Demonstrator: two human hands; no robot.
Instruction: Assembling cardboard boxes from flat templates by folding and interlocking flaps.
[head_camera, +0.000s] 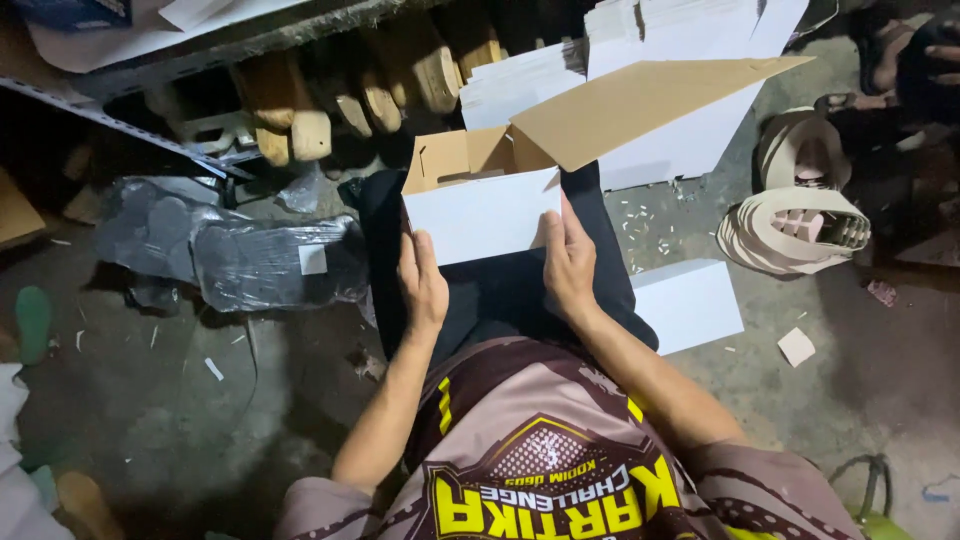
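A: What are the two hands doing?

B: Both hands hold a white cardboard box (483, 210) that rests on the person's lap. The left hand (422, 285) is against the lower left part of the box front, fingers stretched up and lying flat on the white wall. The right hand (568, 262) grips the lower right corner, thumb on the front, the other fingers going around the side. So neither hand is a fist; both are half open and pressed on the box.

A: Is the box closed?

B: No, its brown lid flap (640, 105) stands open and is tilted to the right. The inside is brown too.

A: And around the person?

B: The person sits low over a grey concrete floor (180, 400). A flat white box blank (690, 305) lies on the floor just beside the right knee. Behind the box are stacks of white flat cartons (680, 40). On the left lies a black plastic-wrapped bundle (270, 265), and above it wooden shoe lasts (295, 105) under a metal shelf (120, 125). On the right are piles of pale shoe soles (795, 225)
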